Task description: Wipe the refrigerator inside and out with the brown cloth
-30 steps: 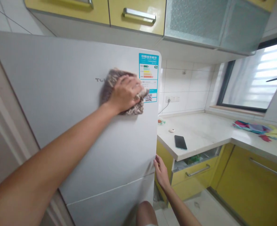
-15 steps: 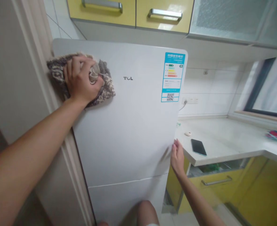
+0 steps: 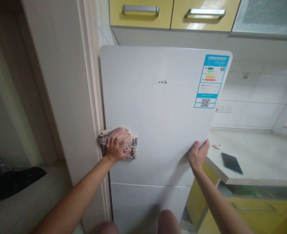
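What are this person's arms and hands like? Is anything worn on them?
Both arms are bare as far as the picture shows them, with no sleeves. The left hand and right hand wear no gloves, and no watch, ring or bracelet is visible.

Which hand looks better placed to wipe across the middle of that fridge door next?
Probably the left. The left hand already presses the cloth flat against the fridge door, by its left edge. The right hand is bare and grips the door's right edge.
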### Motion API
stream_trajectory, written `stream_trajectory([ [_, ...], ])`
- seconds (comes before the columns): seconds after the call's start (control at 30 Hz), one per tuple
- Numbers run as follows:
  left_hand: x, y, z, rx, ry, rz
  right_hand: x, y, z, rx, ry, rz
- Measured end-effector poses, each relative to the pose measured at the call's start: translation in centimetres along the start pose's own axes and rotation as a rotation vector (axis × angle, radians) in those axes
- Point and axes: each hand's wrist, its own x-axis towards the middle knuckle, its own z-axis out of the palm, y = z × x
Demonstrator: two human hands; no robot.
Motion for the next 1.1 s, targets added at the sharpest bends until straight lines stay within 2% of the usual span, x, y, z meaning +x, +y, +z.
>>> stream_trajectory([
  [0.03,-1.7,0.6,0.1,-0.009,-0.050,0.077,0.0,0.0,0.0,-0.007,0.006,-0.007],
  [0.1,-4.1,1.6,0.1,-0.049,-0.173,0.324,0.1,0.2,0.0,-0.026,0.011,-0.025],
  [0.17,-5.2,1.9,0.2,-0.101,-0.270,0.593,0.0,0.6,0.2,-0.060,0.017,-0.042],
  [0.23,-4.6,1.7,0.2,-0.148,-0.341,0.765,-0.1,1.0,0.5,-0.096,0.030,-0.053],
  [0.33,-1.7,0.4,0.0,-0.191,-0.425,0.861,-0.3,1.4,1.0,-0.136,0.074,-0.044],
  [0.4,1.2,-0.7,-0.3,-0.170,-0.427,0.820,-0.4,1.3,1.3,-0.147,0.105,-0.032],
  [0.5,6.7,-2.6,-0.9,-0.100,-0.337,0.584,-0.5,1.1,1.4,-0.146,0.139,-0.025],
  [0.57,11.2,-3.7,-1.0,-0.088,-0.217,0.341,-0.6,1.0,1.4,-0.148,0.142,-0.038],
  [0.7,19.9,-4.5,0.0,-0.039,0.125,-0.240,-0.7,1.2,1.3,-0.156,0.140,-0.070],
  [0.77,23.0,-4.1,0.7,-0.027,0.221,-0.411,-0.7,1.3,1.3,-0.153,0.141,-0.082],
  [0.83,24.7,-3.3,1.1,-0.024,0.192,-0.428,-0.7,1.2,1.3,-0.150,0.144,-0.092],
  [0.93,25.0,-1.5,0.5,0.020,-0.012,-0.280,-0.8,1.0,1.3,-0.146,0.131,-0.070],
  [1.03,23.2,0.2,-0.1,0.003,-0.159,-0.038,-0.8,0.9,1.2,-0.142,0.107,-0.035],
  [1.1,20.7,1.5,0.2,-0.069,-0.204,0.210,-0.8,1.1,1.2,-0.111,0.085,-0.024],
])
